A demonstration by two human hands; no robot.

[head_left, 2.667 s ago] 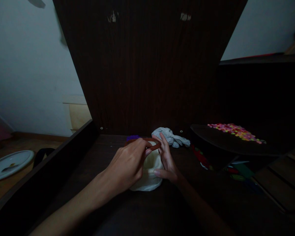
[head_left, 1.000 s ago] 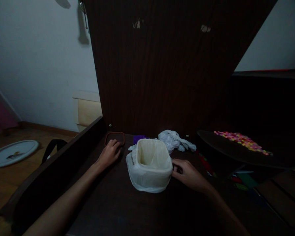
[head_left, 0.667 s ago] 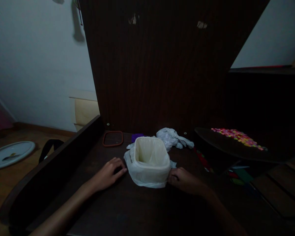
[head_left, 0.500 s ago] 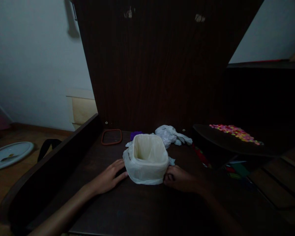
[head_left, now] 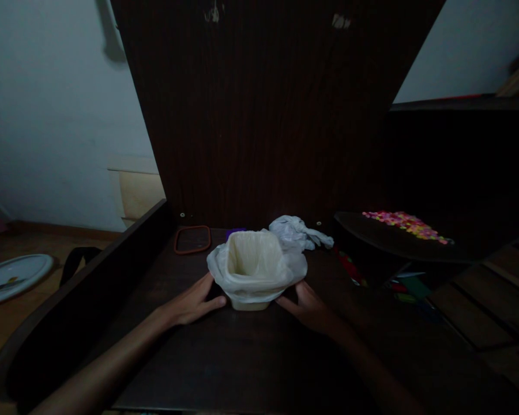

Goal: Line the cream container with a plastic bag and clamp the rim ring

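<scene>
A small cream bin (head_left: 251,306) with rounded corners stands on the dark wooden surface, its mouth tilted into view. A thin white plastic bag (head_left: 255,286) lines it and folds over the rim, flaring out loosely on both sides. My left hand (head_left: 194,302) is at the bag's left edge, thumb stretched toward the bin and fingers apart. On the opposite side my right hand (head_left: 307,305) touches the bag's lower edge, its thumb pointing inward and its fingers spread. The fingertips of both hands are partly hidden by the bag.
Behind the bin lie a crumpled white plastic bag (head_left: 300,231), a brown rounded frame (head_left: 192,240) and something purple (head_left: 234,231). A dark shelf (head_left: 372,239) with colourful small pieces (head_left: 409,225) is at right. A raised board (head_left: 90,288) edges the left; a dark panel (head_left: 263,115) rises behind.
The bag's overhang has risen and flared outward, baring the bin's lower front. My hands have shifted slightly with it, and the right fingers have opened from a curled pose. The view has shifted a little.
</scene>
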